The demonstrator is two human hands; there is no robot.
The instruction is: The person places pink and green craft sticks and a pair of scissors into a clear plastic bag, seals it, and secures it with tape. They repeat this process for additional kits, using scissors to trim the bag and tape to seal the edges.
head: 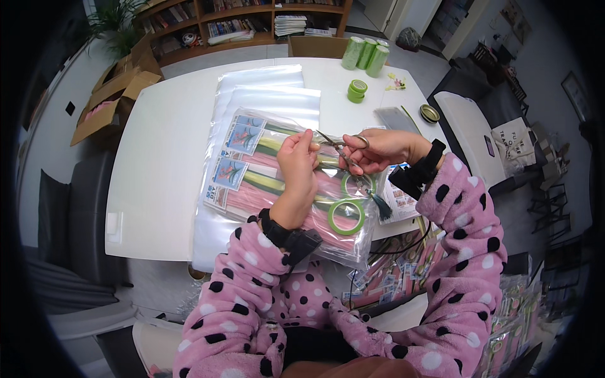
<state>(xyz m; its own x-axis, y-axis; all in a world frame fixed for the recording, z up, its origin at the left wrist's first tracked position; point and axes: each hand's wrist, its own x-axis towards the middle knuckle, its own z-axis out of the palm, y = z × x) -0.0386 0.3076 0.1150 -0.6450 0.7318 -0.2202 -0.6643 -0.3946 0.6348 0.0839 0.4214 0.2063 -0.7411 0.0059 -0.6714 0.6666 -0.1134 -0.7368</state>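
Note:
My right hand [371, 150] has its fingers in the handles of small metal scissors [339, 147], whose blades are apart and point toward my left hand [300, 158]. A dark green tassel [379, 206] hangs below the scissors. The fingertips of my left hand are pinched together near the blade tips; whether something thin is between them I cannot tell. Under both hands lie clear plastic packets with pink and green strips [264, 198] and picture cards [230, 174]. A ring-shaped roll of green tape [346, 217] lies on the packets, with another roll partly behind the tassel.
Large clear plastic sheets [264, 75] lie beneath the packets on the white table [151, 156]. Green tape rolls [357, 91], wrapped green cylinders [365, 55] and a round metal tin [429, 113] stand farther back. More packets [392, 281] fill a place below the table edge at right.

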